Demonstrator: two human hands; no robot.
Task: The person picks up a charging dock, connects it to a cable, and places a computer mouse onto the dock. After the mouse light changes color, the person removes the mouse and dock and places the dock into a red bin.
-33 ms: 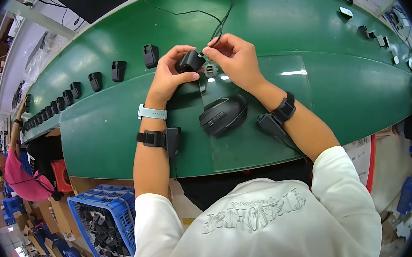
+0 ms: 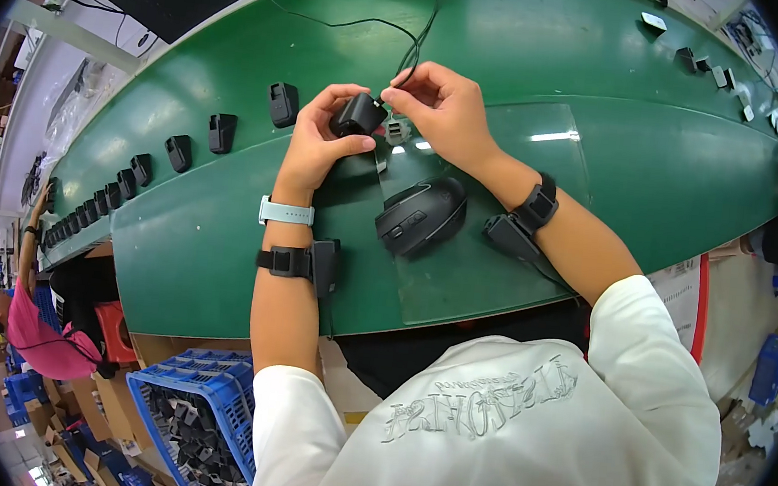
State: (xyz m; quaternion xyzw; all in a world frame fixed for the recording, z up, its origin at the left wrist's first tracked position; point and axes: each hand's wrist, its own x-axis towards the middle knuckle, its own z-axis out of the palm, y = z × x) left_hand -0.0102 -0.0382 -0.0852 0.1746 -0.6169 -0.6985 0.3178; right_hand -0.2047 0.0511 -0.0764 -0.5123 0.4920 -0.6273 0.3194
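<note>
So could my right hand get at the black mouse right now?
Probably yes: the black mouse lies uncovered near your right hand, though that hand seems busy holding the black cable.

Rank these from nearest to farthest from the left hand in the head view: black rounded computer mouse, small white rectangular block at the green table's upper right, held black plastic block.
1. Held black plastic block: in the left hand.
2. Black rounded computer mouse: to the lower right.
3. Small white rectangular block: far upper right.

Tilted black device (image 2: 358, 115), thin black cable (image 2: 417, 51)
</note>
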